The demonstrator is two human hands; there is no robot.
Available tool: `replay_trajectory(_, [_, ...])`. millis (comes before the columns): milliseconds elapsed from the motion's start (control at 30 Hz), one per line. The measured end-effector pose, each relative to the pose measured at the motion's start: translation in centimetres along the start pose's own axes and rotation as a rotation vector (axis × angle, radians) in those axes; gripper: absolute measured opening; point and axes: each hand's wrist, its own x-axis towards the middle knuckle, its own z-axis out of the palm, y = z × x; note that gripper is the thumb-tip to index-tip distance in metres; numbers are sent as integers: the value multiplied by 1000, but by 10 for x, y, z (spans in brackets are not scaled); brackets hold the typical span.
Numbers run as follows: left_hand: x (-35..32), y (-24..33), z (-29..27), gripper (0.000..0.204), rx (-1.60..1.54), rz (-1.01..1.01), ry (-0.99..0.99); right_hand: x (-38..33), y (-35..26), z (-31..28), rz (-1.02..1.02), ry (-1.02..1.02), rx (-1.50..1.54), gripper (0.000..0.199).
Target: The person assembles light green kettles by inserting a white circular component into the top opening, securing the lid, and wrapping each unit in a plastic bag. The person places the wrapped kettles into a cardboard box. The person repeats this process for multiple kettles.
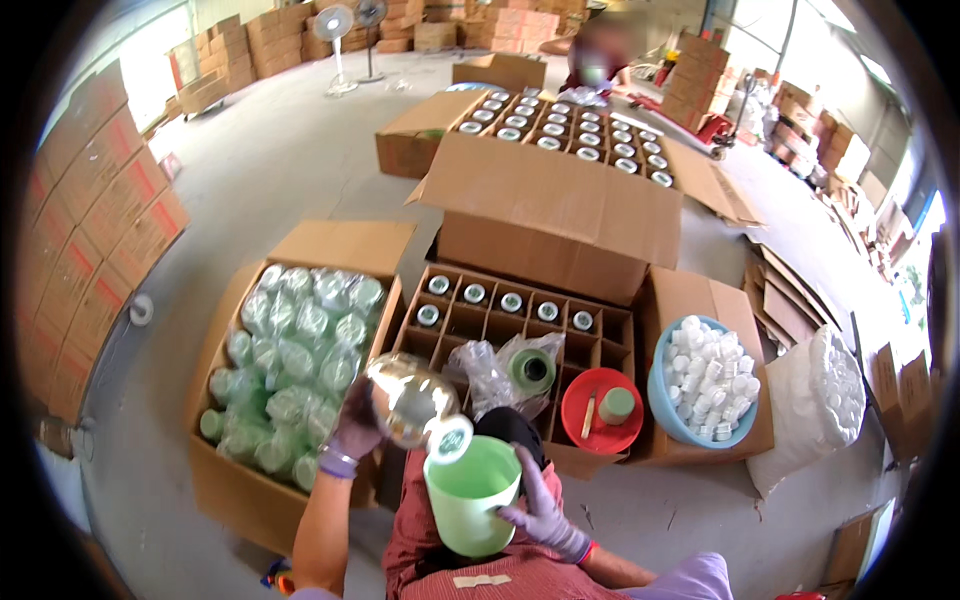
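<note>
My left hand (357,422), in a greyish-purple glove, is closed around a shiny silver vacuum-flask liner (408,392). The liner is tilted, its white-rimmed end with a green disc pointing down and right, just above the mouth of a light green plastic flask shell (474,508). That shell stands upright at my lap, and its inside looks bare. My gloved right hand (548,518) grips it from the right side, thumb and fingers against the wall. Ahead, another green shell (531,370) lies in clear plastic wrap on the divided carton (515,325).
Left is a carton (225,475) of plastic-wrapped green shells. Right are a red basin (592,437) with a green cup and stick, a blue basin (655,385) of white caps, and a white sack (800,425). Beyond, a carton holds many white-topped flasks; another person (595,65) sits behind.
</note>
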Motion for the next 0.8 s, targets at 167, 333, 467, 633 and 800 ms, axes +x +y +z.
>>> replay_trajectory(167, [-32, 13, 33, 64, 1140, 228, 69, 17, -16, 17, -185, 4, -227, 92])
replay_trajectory(333, [-63, 19, 20, 69, 918, 298, 64, 11, -20, 25, -165, -120, -201, 86])
replay_trajectory(467, [-111, -8, 15, 69, 896, 320, 207, -53, 16, 3, 40, -167, -330, 87])
replay_trajectory(633, [-154, -70, 26, 65, 1040, 441, 519, -80, 9, 2, 310, -179, -220, 89])
replay_trajectory(800, [-145, -87, -59, 47, 1176, 359, 340, -47, -13, -1, -43, -110, -109, 89])
